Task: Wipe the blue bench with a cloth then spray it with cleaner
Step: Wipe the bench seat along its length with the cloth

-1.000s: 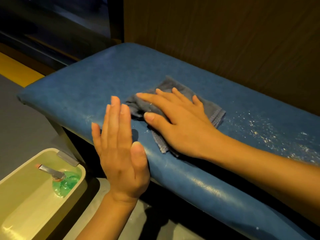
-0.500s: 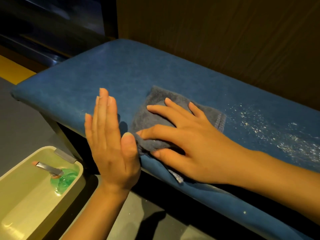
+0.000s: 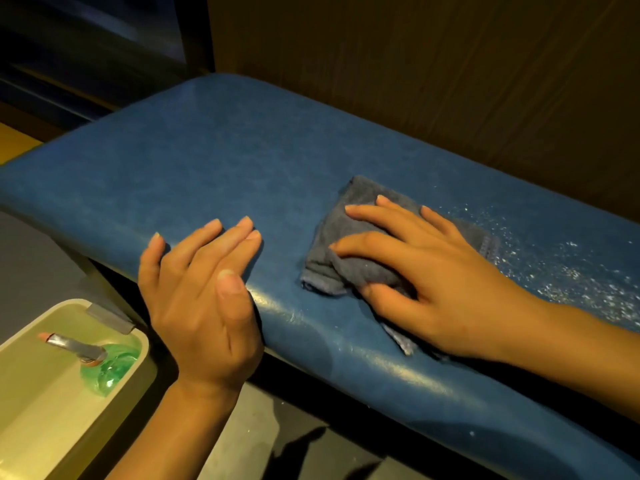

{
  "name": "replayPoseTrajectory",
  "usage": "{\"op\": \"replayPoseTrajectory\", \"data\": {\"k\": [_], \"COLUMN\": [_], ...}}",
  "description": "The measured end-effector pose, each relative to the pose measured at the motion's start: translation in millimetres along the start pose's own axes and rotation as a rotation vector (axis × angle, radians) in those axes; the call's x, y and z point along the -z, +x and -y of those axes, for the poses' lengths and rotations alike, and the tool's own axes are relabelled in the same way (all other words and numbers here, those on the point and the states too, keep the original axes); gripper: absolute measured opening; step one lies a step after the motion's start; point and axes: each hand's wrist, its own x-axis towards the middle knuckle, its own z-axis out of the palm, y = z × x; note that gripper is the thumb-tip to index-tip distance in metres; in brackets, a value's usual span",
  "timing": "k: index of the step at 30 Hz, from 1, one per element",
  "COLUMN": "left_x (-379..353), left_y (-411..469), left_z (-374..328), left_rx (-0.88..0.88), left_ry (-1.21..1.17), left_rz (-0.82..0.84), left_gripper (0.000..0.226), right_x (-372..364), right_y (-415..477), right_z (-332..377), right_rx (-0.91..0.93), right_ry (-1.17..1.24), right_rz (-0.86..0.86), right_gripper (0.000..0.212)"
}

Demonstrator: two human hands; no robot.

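The blue padded bench [image 3: 225, 161] runs from upper left to lower right. A crumpled grey cloth [image 3: 349, 258] lies near its front edge, and my right hand [image 3: 426, 275] presses flat on it, thumb tucked into a fold. My left hand [image 3: 204, 296] rests empty at the bench's front edge to the left of the cloth, fingers curved over the padding. White specks [image 3: 568, 268] cover the bench surface right of the cloth. A green spray bottle [image 3: 104, 365] with a grey nozzle lies in a pale tray at lower left.
The pale yellow-green tray [image 3: 31, 407] sits on the grey floor [image 3: 31, 265] below the bench's front edge. A dark wooden wall [image 3: 433, 71] stands right behind the bench. A yellow floor strip [image 3: 14, 140] shows at far left.
My right hand slid the cloth to the right and away from the front edge. My left hand dropped from upright with straight fingers to resting on the bench edge.
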Motion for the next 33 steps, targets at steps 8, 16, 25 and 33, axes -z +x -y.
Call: {"op": "replayPoseTrajectory", "data": {"k": [8,16,25,33], "left_x": [0.3,4.6,6.6,3.5], "left_y": [-0.6,0.9,1.8,0.7], "left_z": [-0.4,-0.7,-0.7,-5.1], "left_rx": [0.007,0.019,0.049,0.098], "left_ry": [0.005,0.015,0.027,0.019], "left_rz": [0.009,0.088,0.134,0.118], "left_gripper": [0.055,0.055,0.059,0.057], "right_x": [-0.6,19.8,32.8,21.7], "right_y": [79.1,117.7,63.0,24.5], "right_z": [-20.9,-80.9,-130.7,-100.0], "right_rx": [-0.079,-0.246,-0.478,-0.458], "right_ry": [-0.04,-0.014,-0.04,-0.021], "right_rz": [-0.087,-0.126,-0.188,-0.257], "right_gripper": [0.046,0.043,0.039,0.036]}}
